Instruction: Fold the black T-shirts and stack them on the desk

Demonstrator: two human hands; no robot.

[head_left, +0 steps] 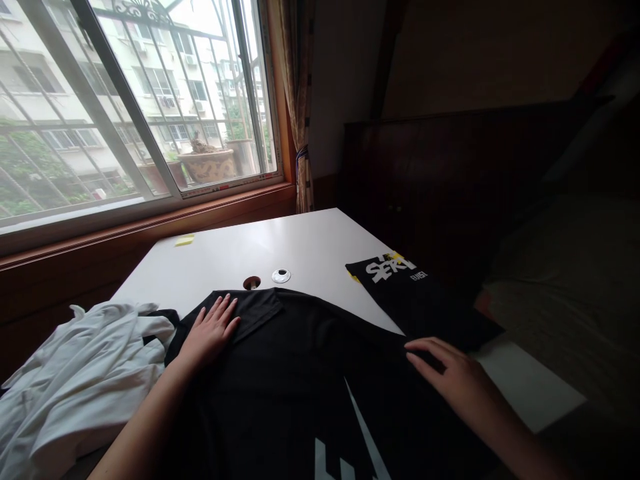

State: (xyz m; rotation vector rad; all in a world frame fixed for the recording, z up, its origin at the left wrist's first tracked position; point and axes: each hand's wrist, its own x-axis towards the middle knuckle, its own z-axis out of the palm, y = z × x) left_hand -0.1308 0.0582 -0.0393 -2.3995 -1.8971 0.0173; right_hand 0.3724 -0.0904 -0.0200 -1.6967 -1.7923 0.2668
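A black T-shirt (300, 373) with a pale grey printed design lies spread over the white table, its near part running out of view at the bottom. My left hand (213, 327) rests flat on the shirt by its sleeve at the far left, fingers stretched out. At the shirt's right edge, the thumb and forefinger of my right hand (443, 367) come close together in a pinch on the black cloth; the other fingers are curled behind and partly hidden.
Left of the shirt lies a heap of white clothing (100, 380). A folded black garment (425, 293) with white and yellow print sits on the table's right side. The white table (310, 240) has a cable hole (251, 283) and a round fitting (281, 275). A barred window stands beyond.
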